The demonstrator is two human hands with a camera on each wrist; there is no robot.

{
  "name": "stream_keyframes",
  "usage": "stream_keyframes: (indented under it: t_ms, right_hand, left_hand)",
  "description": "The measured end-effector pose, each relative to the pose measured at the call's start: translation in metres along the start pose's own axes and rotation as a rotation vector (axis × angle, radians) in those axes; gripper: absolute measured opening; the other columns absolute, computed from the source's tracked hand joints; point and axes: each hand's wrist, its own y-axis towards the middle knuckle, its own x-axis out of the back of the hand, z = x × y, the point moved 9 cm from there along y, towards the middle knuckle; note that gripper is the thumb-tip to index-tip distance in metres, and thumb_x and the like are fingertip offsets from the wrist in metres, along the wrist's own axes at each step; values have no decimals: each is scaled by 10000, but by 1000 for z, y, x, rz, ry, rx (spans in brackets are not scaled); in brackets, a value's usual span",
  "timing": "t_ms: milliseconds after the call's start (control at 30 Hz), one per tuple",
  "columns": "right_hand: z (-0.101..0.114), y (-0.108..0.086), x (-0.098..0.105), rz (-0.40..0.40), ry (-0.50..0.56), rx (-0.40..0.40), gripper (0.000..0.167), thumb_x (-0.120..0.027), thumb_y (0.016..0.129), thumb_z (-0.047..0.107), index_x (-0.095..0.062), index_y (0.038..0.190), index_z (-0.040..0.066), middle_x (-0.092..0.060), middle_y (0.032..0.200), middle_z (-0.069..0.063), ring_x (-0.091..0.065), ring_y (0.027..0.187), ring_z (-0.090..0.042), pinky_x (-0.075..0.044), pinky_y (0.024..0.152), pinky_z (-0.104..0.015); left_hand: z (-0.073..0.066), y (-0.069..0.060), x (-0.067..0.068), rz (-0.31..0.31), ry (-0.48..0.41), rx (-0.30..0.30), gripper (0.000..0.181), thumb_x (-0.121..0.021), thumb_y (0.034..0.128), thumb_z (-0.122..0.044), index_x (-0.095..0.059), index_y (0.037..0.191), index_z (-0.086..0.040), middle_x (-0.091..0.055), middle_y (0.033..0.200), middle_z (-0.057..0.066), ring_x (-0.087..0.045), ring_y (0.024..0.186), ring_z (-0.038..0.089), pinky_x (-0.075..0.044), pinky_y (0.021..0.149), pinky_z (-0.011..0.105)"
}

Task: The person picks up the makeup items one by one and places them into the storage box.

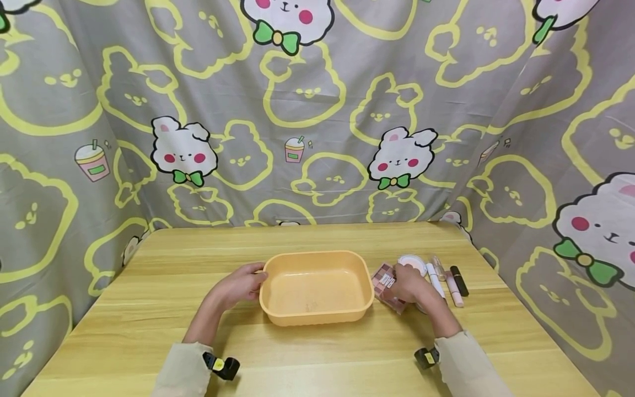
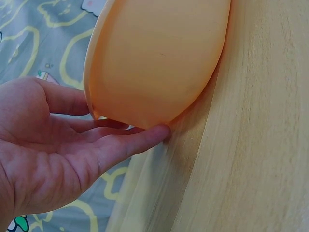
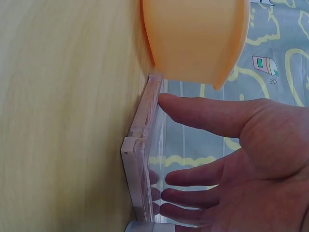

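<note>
An orange plastic basin (image 1: 312,289) stands on the table. At its left end, my left hand (image 1: 240,286) holds the wall, the thumb on the rim; the left wrist view shows fingers (image 2: 149,139) against the basin's underside. To the basin's right lies an eyeshadow palette (image 1: 397,305) with a clear lid, seen edge-on in the right wrist view. My right hand (image 1: 409,284) is over it with fairly straight fingers (image 3: 193,176), the thumb tip touching the palette. Part of the palette is hidden under the hand. Just beyond the hand lies a round compact (image 1: 413,261).
Right of the right hand lie a white tube (image 1: 435,281), a clear tube (image 1: 439,266), a pink tube (image 1: 455,292) and a black tube (image 1: 459,281). A patterned curtain (image 1: 317,193) hangs behind the wooden table (image 1: 307,353).
</note>
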Motion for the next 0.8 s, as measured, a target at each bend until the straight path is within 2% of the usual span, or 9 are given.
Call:
stream_keyframes:
  t_ms: [133, 333, 600, 800]
  right_hand:
    - [0, 0, 0, 13, -31, 0, 737, -828, 787, 239, -523, 1315, -176, -598, 1115, -257, -555, 1008, -363, -519, 917, -552]
    - [1, -2, 0, 30, -51, -10, 755, -825, 801, 250, -507, 1334, -180, -583, 1152, -279, -558, 1020, -365, -523, 929, -561]
    - [2, -4, -2, 47, -42, -11, 655, -842, 773, 220, -576, 1246, -149, -547, 1009, -189, -529, 893, -290, -530, 765, -409]
    - [1, -4, -3, 59, -42, -22, 618, -838, 764, 199, -588, 1217, -138, -542, 1023, -204, -528, 884, -297, -533, 750, -407]
  left_hand:
    - [0, 0, 0, 1, 0, 0, 479, -348, 1094, -159, -346, 1516, 68, -586, 1332, 263, -635, 1174, 313, -574, 941, 409]
    - [0, 0, 1, -7, 1, 13, 486, -354, 1093, -162, -338, 1523, 63, -582, 1348, 264, -637, 1184, 323, -574, 946, 423]
    - [1, 0, 1, -8, 1, 10, 486, -359, 1093, -165, -339, 1524, 59, -580, 1356, 261, -636, 1189, 324, -573, 950, 428]
    - [0, -1, 1, -4, 7, 4, 487, -359, 1093, -168, -341, 1524, 59, -585, 1340, 258, -636, 1175, 318, -569, 954, 429]
